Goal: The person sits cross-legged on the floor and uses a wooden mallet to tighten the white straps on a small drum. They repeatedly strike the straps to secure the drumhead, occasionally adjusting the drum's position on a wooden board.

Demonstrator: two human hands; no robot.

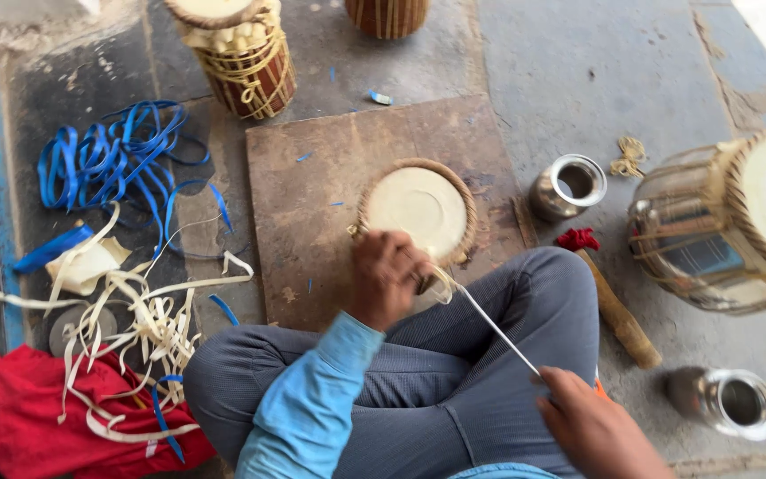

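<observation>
On the concrete floor (578, 80), dead centre, lies a brown wooden board (312, 222), and the person sits cross-legged at its 6 o'clock edge in grey trousers. Biggest thing around is the metal-bodied drum (720, 231) lying on its side at 3 o'clock, pale skin facing right. Next, the heap of blue strapping (108, 160) out at 10 o'clock, with a mess of cream-coloured strips (135, 319) below it at 8 o'clock spilling over a red cloth (37, 417). A wooden drum body (246, 62) laced with pale straps stands at 12 o'clock. On the board itself sits the round drum head (418, 211), pale skin with a woven rim, tucked right up against the knee. The left hand (386, 277) is clamped on that rim at its 7 o'clock side, grip closed tight around it. From there a thin pale strap (494, 326) runs taut down to the right hand (591, 424) at 5 o'clock, whose grip is pinched shut on the strap's end. Two shiny metal cups: one (567, 186) just right of the board, the other (729, 404) at 4 o'clock. A wooden-handled tool with a red tuft (609, 302) lies between them.
</observation>
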